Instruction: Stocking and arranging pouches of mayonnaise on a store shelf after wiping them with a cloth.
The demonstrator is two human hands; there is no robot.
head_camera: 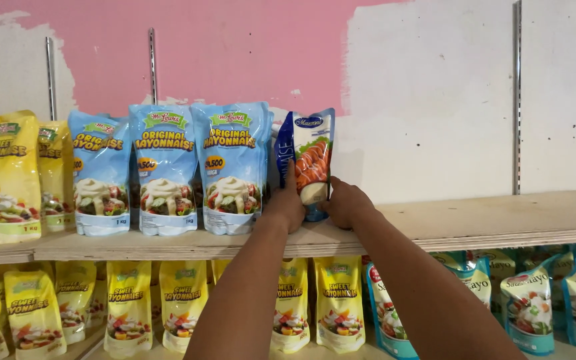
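Both my hands hold a dark blue and white sauce pouch standing upright on the wooden shelf, turned partly sideways. My left hand grips its left edge and my right hand presses its lower right side. The pouch stands just right of three light blue mayonnaise pouches lined up on the same shelf.
Yellow pouches stand at the shelf's far left. The shelf's right part is bare wood. Below, more yellow pouches and blue-and-white pouches fill a lower shelf. A pink and white wall with metal rails is behind.
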